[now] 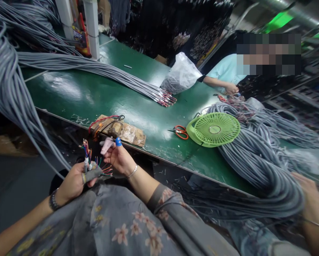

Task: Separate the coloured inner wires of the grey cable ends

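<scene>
left hand (73, 180) fingers pinch grey cables (85, 168); right hand (121, 160), can't tell. cables likely springy, light; coloured wires (89, 152) look fragile, grip behind them.

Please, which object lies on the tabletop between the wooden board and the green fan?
In the head view, orange-handled scissors lie between the wooden board and the green fan, nearer to the fan.
</scene>
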A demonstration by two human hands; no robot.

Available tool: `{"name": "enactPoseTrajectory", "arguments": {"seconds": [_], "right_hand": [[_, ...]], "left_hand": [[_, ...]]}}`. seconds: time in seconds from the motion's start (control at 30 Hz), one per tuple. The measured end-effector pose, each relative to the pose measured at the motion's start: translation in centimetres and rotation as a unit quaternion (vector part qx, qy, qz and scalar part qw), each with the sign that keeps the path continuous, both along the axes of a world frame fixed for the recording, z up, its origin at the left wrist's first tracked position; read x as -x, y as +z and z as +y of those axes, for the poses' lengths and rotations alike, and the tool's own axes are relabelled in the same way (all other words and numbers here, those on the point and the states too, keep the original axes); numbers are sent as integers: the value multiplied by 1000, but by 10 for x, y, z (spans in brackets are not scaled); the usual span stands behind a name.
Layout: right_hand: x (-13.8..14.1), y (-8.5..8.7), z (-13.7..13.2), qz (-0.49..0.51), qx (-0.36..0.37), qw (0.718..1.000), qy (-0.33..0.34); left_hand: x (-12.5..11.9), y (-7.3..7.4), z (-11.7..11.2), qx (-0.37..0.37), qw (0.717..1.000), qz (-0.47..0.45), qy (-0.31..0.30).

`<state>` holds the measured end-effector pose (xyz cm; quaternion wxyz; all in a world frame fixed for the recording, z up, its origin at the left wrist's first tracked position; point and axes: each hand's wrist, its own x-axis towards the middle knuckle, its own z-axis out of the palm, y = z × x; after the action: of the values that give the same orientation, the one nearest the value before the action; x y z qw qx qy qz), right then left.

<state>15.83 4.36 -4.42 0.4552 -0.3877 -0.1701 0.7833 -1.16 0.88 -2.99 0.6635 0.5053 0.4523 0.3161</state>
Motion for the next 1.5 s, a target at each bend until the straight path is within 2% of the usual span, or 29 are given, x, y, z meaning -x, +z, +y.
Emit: {"name": "enactPoseTrajectory", "arguments": {"seconds": [0.2, 0.37, 0.57, 0.7, 0.9, 1.23, 1.37, 1.5], "right_hand": [[-3, 1, 0, -11, -7, 999, 35], [-1, -2, 3, -38, -43, 998, 2], [0, -3, 2, -71, -48, 996, -27], [2, -2, 3, -47, -48, 997, -38], [7, -6, 2, -69, -71, 992, -75], [3, -3, 3, -27, 5, 999, -20], [3, -1, 3, -26, -8, 1000, 14], [6, -4, 2, -70, -46, 996, -16]], "left_hand": [[1, 4, 0, 18, 999, -12, 39], [-2, 6, 7, 24, 998, -30, 39], [-9, 8, 17, 39, 998, -40, 40], [-13, 5, 21, 33, 998, -32, 37], [-15, -1, 21, 33, 999, -27, 29], [-3, -1, 6, 26, 999, -20, 8], [3, -2, 4, 34, 998, -27, 34], [5, -3, 10, 58, 995, -47, 59]]}}
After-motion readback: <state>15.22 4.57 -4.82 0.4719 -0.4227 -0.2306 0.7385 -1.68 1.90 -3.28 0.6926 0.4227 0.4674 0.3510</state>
